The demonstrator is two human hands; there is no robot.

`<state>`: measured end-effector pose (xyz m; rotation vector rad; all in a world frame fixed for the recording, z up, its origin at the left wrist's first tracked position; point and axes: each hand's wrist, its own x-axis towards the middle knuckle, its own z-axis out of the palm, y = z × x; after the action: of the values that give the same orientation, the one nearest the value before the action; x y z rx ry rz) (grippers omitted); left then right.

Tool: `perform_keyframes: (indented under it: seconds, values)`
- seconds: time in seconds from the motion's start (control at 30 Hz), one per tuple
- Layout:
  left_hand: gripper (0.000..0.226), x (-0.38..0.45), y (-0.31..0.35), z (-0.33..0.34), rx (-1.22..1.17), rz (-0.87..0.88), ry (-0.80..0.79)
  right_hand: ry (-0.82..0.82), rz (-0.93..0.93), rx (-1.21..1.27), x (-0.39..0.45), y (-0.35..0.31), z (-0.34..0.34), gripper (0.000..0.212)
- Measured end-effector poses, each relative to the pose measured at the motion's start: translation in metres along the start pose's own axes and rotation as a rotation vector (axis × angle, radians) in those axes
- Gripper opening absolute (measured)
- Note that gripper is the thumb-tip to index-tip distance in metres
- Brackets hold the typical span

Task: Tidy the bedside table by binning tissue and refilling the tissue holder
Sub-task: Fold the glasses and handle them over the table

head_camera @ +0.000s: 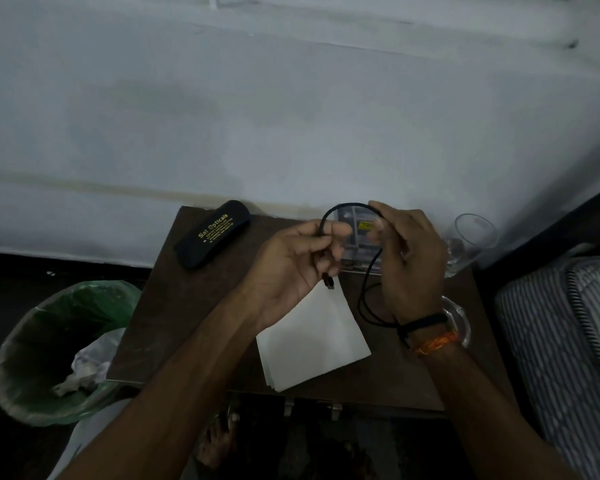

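Over the dark wooden bedside table (160, 306), both hands hold a thin black cable (345, 205) that loops between them. My left hand (291, 261) pinches the end near the plug (328, 282), which hangs below the fingers. My right hand (409, 261) grips the cable's other run, and the rest dangles past the wrist. A stack of white tissues (312, 341) lies flat on the table under my hands. The green-lined bin (59, 351) stands on the floor to the left, with crumpled tissue (80, 375) inside. No tissue holder is clearly visible.
A black spectacle case (212, 233) lies at the table's back left. A clear drinking glass (471, 240) stands at the back right, and a small packet (359, 223) sits behind my hands. A striped mattress (561, 341) borders the right side. A glass dish (459, 317) shows under my right wrist.
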<state>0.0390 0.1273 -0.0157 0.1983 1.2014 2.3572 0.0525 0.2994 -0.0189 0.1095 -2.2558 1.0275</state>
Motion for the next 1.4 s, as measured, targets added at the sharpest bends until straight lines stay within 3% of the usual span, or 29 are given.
perform_keyframes:
  seconds: [0.27,0.47,0.6,0.73,0.83,0.9,1.03,1.13,1.3,1.4]
  values:
    - [0.035,-0.005,0.003,0.002,0.305,-0.109,-0.011,0.015,0.128,0.22,-0.004,0.013,0.002,0.019]
    - [0.027,-0.005,0.009,0.008,-0.058,-0.082,-0.153,-0.195,0.123,0.041,-0.011,0.02,0.008,0.015]
    - [0.028,0.001,0.006,0.011,-0.074,0.018,-0.104,-0.397,0.074,-0.026,-0.014,0.013,0.01,0.016]
    - [0.036,0.005,0.001,0.006,0.116,0.084,0.021,-0.521,-0.01,-0.075,-0.016,0.008,0.007,0.023]
    - [0.038,0.006,-0.007,-0.002,0.462,0.172,0.111,-0.543,-0.116,-0.178,-0.017,0.006,0.007,0.022]
    - [0.038,0.005,-0.012,-0.007,0.675,0.232,0.126,-0.556,-0.138,-0.208,-0.017,0.006,0.005,0.025]
    - [0.041,0.005,-0.014,-0.014,0.865,0.278,0.097,-0.624,-0.196,-0.154,-0.017,0.0,0.002,0.018]
    - [0.037,0.002,-0.013,-0.017,0.932,0.231,0.058,-0.593,-0.242,-0.099,-0.015,-0.005,-0.001,0.015]
    - [0.032,-0.001,-0.014,-0.022,1.019,0.2,0.031,-0.297,-0.33,-0.13,-0.009,-0.001,-0.005,0.023]
    - [0.033,-0.001,-0.009,-0.023,1.078,0.228,-0.058,-0.205,-0.346,-0.13,-0.011,-0.001,-0.001,0.024]
